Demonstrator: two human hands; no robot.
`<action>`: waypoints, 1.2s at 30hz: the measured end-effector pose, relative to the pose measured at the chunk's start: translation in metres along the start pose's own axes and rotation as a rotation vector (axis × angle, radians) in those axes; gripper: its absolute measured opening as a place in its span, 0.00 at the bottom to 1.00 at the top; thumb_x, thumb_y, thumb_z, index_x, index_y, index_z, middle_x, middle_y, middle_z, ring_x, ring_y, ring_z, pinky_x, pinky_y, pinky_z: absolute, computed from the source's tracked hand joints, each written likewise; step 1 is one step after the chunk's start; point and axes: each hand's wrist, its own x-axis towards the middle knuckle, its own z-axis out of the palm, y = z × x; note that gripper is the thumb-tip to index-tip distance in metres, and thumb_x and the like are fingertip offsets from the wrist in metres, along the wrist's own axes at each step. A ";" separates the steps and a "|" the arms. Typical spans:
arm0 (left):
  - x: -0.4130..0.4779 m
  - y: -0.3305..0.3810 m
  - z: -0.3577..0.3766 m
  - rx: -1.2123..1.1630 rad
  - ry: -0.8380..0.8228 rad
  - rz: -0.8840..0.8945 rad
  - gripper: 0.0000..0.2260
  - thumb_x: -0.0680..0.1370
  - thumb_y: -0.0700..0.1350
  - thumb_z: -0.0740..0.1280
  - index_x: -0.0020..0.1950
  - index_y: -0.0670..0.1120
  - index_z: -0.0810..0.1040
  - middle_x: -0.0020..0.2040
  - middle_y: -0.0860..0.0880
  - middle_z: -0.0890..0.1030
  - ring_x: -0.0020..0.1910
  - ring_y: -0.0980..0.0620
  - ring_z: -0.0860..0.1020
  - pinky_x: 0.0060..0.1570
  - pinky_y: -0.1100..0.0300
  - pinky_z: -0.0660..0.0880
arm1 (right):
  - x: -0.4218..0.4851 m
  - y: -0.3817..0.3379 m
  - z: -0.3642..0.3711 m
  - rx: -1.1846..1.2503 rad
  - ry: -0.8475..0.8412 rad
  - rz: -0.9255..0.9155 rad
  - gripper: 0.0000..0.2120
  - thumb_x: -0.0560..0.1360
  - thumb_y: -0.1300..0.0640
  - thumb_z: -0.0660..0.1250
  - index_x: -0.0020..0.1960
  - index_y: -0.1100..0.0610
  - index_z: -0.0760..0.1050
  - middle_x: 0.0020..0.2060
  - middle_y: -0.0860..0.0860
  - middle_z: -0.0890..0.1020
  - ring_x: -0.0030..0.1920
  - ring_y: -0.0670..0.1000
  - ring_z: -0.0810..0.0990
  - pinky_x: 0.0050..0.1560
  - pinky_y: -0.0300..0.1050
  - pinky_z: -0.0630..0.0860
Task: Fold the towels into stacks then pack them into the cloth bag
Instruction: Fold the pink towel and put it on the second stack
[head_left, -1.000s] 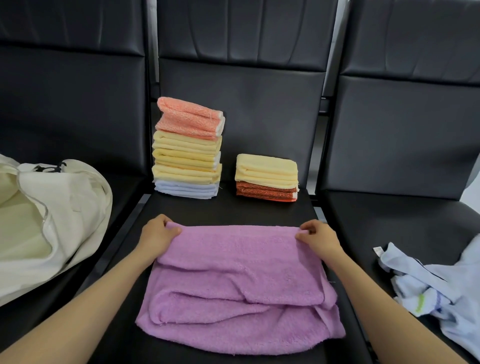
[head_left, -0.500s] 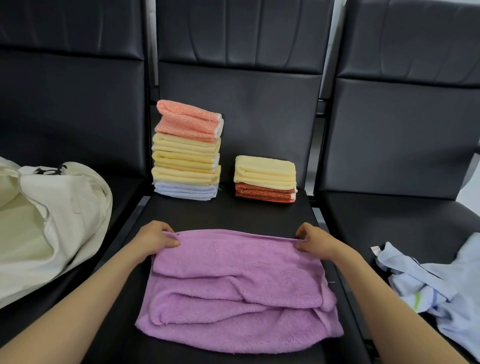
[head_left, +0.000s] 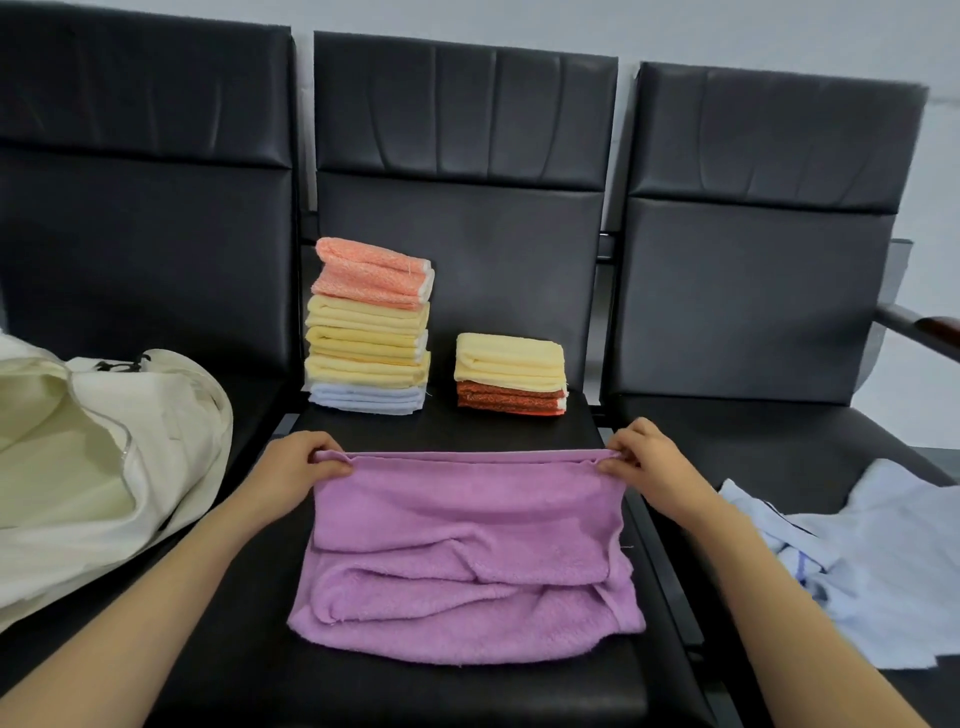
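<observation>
Two hands are engaged, one at each far corner of the purple towel (head_left: 467, 545), which lies on the middle seat (head_left: 452, 423) directly before me.

- Cloth bag (head_left: 130, 441): left of the purple towel, slumped on the neighbouring seat, mouth gaping.
- Left hand (head_left: 296, 467): pinches the towel's far-left corner, fingers curled over the edge.
- Tall stack (head_left: 369, 327): beyond the towel's left end, against the seat back.
- Short stack (head_left: 511, 374): beyond the towel's right half, standing apart from the tall stack.
- Right hand (head_left: 649, 462): pinches the far-right corner.
- Pale blue towels (head_left: 857, 561): right of the purple towel, an unfolded heap.

Finding: the towel's long axis runs left to right across my body. The gripped far edge is stretched straight between my hands, while the layers nearer to me lie rumpled. Neither hand is nearer than the other. In my judgement the next fold depends on moving both corners together, or the edge will skew.
</observation>
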 end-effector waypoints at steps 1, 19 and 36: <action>-0.006 0.004 -0.004 -0.025 0.026 0.013 0.01 0.75 0.43 0.71 0.43 0.46 0.81 0.43 0.51 0.80 0.44 0.56 0.76 0.40 0.63 0.69 | -0.007 -0.002 -0.005 0.018 0.047 -0.022 0.05 0.76 0.59 0.69 0.44 0.58 0.74 0.43 0.49 0.69 0.41 0.45 0.71 0.43 0.31 0.69; -0.040 0.140 -0.138 -0.202 0.334 0.201 0.04 0.76 0.44 0.70 0.44 0.45 0.80 0.25 0.54 0.77 0.23 0.57 0.72 0.28 0.63 0.70 | -0.033 -0.112 -0.154 0.291 0.424 0.034 0.10 0.80 0.53 0.62 0.46 0.59 0.73 0.29 0.55 0.78 0.25 0.48 0.75 0.31 0.43 0.75; -0.044 0.146 -0.150 -0.308 0.149 0.113 0.07 0.81 0.47 0.62 0.48 0.44 0.73 0.30 0.44 0.80 0.26 0.47 0.81 0.26 0.59 0.78 | -0.039 -0.128 -0.179 0.955 0.101 0.146 0.05 0.76 0.67 0.66 0.51 0.63 0.73 0.36 0.58 0.82 0.32 0.49 0.84 0.34 0.37 0.82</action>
